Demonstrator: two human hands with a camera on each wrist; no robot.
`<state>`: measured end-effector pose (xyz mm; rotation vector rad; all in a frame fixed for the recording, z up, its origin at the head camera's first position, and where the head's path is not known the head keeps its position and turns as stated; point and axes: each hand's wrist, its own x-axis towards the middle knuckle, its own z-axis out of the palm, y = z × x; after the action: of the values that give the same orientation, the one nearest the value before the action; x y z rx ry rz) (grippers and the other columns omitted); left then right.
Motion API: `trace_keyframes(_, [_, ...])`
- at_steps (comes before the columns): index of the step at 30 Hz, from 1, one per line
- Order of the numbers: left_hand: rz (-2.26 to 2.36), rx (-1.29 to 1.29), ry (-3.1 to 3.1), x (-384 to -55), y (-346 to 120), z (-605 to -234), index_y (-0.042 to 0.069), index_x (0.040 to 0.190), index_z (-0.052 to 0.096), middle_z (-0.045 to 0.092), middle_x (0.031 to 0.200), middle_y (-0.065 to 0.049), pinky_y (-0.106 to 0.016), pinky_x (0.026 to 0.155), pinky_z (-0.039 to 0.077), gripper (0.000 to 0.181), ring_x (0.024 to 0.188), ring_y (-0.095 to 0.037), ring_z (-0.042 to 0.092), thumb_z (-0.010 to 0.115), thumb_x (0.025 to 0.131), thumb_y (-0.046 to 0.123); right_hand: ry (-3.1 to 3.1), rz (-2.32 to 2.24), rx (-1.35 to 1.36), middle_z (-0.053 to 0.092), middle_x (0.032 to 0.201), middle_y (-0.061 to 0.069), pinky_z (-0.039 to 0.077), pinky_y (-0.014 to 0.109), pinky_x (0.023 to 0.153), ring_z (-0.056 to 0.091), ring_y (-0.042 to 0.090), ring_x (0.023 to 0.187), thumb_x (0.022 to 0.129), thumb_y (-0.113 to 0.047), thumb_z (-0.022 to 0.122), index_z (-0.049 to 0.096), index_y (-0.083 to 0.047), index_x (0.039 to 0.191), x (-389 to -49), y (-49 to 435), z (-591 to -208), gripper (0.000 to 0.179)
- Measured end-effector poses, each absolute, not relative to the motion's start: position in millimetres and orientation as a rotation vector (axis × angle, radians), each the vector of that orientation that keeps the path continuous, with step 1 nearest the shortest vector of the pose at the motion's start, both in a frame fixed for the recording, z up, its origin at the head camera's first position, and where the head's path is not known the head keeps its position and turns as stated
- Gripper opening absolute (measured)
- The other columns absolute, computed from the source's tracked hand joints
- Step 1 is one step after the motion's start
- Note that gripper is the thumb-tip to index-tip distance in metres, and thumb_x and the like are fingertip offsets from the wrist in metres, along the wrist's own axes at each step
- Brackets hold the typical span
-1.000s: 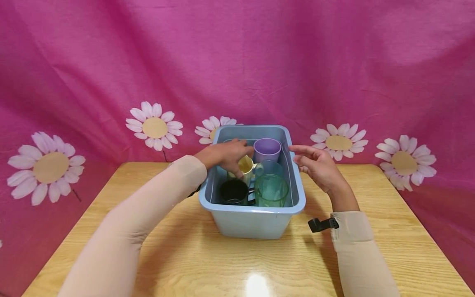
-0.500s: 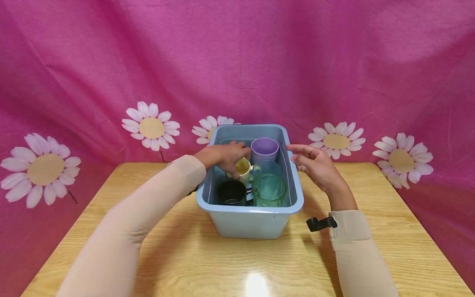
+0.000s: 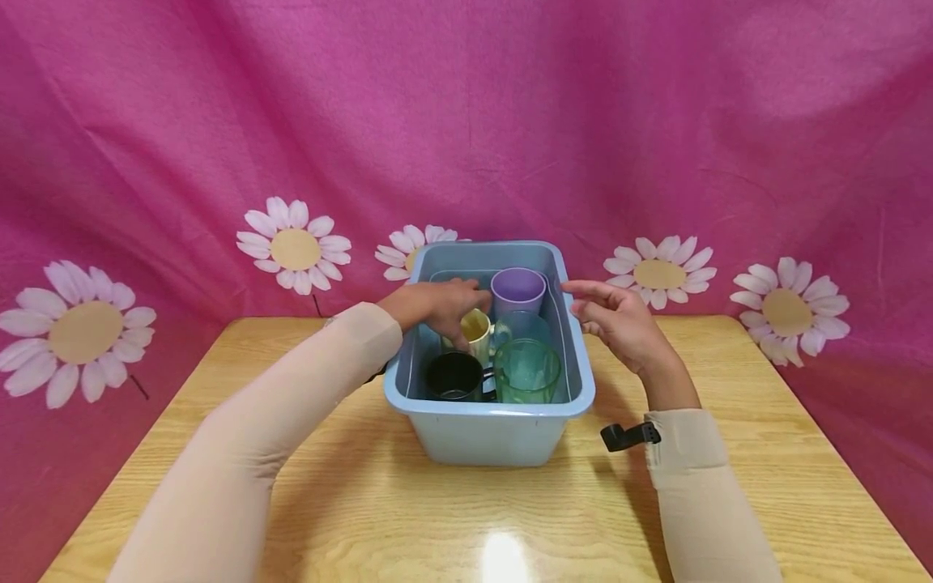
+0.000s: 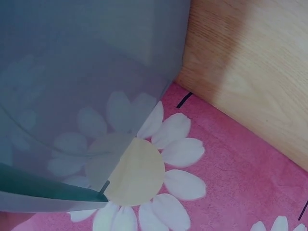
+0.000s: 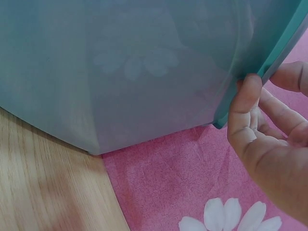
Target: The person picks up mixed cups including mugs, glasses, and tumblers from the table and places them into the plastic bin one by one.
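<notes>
A light blue plastic bin point(image 3: 488, 437) stands on the table and holds several cups. My left hand point(image 3: 452, 308) reaches over its left rim and grips a pale yellow mug point(image 3: 477, 330), thumb at the near side and fingers towards the far side; some fingertips are hidden. Close in front sits a black mug point(image 3: 455, 376). To the right are a green glass mug point(image 3: 528, 372), a bluish clear cup point(image 3: 526, 325) behind it, and a purple cup point(image 3: 518, 290) farther back. With thumb and forefinger, my right hand point(image 5: 274, 144) pinches the bin's right rim point(image 5: 284, 43).
The bin rests on a light wooden table point(image 3: 350, 510). Behind the table's far edge hangs a pink cloth point(image 3: 466, 121) printed with white daisies. A black strap point(image 3: 630, 437) sticks out from the right sleeve.
The whole head view has shifted slightly. Both hands keep their places at the yellow mug and the bin's rim, and the cups have not moved within the bin.
</notes>
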<state>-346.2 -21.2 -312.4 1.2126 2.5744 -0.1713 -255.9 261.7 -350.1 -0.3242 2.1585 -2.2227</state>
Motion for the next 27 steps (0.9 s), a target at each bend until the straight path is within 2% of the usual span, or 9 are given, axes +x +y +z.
trace_keyframes(10, [-0.181, 1.235, 2.609, -341, -31, -294, 0.015, 0.149, 0.049, 0.045, 0.146, -0.012, -0.047, 0.11, 0.042, 0.085, 0.13, -0.03, 0.043, 0.081, 0.082, 0.056, 2.144, -2.217, -0.316, 0.061, 0.1, 0.005, 0.056, 0.021, 0.076, 0.059, 0.013, 0.082, 0.101, -0.003, 0.057, 0.054, 0.009, 0.139, -256, 260, -349, 0.04])
trace_keyframes(17, [-0.075, 1.245, 2.7, -334, -47, -267, 0.017, 0.148, 0.051, 0.046, 0.145, -0.009, -0.046, 0.107, 0.047, 0.079, 0.131, -0.027, 0.042, 0.081, 0.083, 0.051, 2.178, -2.184, -0.304, 0.062, 0.097, 0.004, 0.056, 0.021, 0.075, 0.059, 0.013, 0.079, 0.101, -0.006, 0.058, 0.055, 0.007, 0.14, -254, 262, -348, 0.041])
trace_keyframes(22, [-0.044, 1.268, 2.717, -330, -56, -257, 0.016, 0.146, 0.052, 0.047, 0.145, -0.008, -0.043, 0.108, 0.047, 0.074, 0.131, -0.026, 0.043, 0.08, 0.085, 0.048, 2.206, -2.16, -0.294, 0.064, 0.102, 0.004, 0.057, 0.021, 0.078, 0.061, 0.013, 0.083, 0.102, -0.009, 0.058, 0.057, 0.002, 0.14, -254, 263, -349, 0.039])
trace_keyframes(27, [-0.068, 1.251, 2.734, -322, -62, -249, 0.02, 0.147, 0.05, 0.046, 0.148, -0.008, -0.044, 0.102, 0.051, 0.074, 0.132, -0.027, 0.042, 0.079, 0.086, 0.05, 2.21, -2.159, -0.315, 0.063, 0.105, 0.005, 0.058, 0.022, 0.08, 0.062, 0.014, 0.088, 0.103, -0.01, 0.059, 0.057, 0.002, 0.14, -253, 262, -348, 0.039])
